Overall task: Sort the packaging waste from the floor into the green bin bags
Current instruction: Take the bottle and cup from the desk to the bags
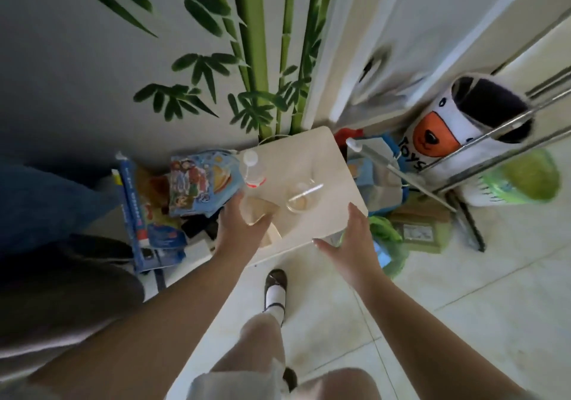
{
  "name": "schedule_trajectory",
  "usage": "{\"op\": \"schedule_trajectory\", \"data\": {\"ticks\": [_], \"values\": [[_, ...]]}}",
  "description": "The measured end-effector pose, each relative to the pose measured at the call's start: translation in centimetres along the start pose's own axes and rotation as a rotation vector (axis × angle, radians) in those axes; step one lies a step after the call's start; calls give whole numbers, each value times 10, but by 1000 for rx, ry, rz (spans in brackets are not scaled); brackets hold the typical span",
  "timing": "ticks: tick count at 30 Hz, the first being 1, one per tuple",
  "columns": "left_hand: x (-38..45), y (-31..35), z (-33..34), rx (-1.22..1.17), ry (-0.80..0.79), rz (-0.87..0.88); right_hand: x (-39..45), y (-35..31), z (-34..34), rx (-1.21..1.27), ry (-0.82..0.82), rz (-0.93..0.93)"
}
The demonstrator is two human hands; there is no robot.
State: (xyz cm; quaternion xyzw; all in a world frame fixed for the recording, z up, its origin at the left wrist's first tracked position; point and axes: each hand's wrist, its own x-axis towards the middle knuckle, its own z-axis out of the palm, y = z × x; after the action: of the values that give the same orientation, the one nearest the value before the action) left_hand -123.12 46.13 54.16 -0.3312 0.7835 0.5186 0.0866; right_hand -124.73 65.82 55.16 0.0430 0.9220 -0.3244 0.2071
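A small white table [321,164] stands against the bamboo-painted wall. On it are a clear plastic bottle with a red label [254,169], a clear cup with a straw [302,198] and a brown paper wrapper [259,211]. My left hand [239,229] reaches over the table's near left edge with its fingers on the wrapper. My right hand [349,239] hovers flat and spread over the table's near right corner, holding nothing. A green bin bag [387,242] lies on the floor just right of the table; another green bag [525,177] hangs further right.
Colourful boxes and snack packets [197,183] are piled left of the table. Cardboard boxes [423,223] and a metal rack [482,140] sit to the right, beside a white "Toys" fabric bin [448,133]. My shoe [276,288] stands on the pale tiled floor.
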Motion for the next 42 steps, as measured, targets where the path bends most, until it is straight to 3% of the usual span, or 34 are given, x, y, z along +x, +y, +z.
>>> {"op": "schedule_trajectory", "data": {"ticks": [6, 12, 17, 24, 33, 42], "values": [[77, -19, 36, 60, 170, -71, 94, 45, 49, -174, -35, -148], [137, -41, 55, 175, 243, -5, 160, 64, 81, -240, -60, -345], [153, -48, 60, 215, 284, 82, 183, 69, 93, -271, -100, -502], [153, -49, 51, 182, 318, 108, 184, 62, 91, -251, -149, -519], [73, -22, 26, 18, 377, 99, 132, 33, 22, -240, -152, -593], [-120, -21, 17, -140, 538, 50, 2, -1, -65, -252, -323, -767]]}}
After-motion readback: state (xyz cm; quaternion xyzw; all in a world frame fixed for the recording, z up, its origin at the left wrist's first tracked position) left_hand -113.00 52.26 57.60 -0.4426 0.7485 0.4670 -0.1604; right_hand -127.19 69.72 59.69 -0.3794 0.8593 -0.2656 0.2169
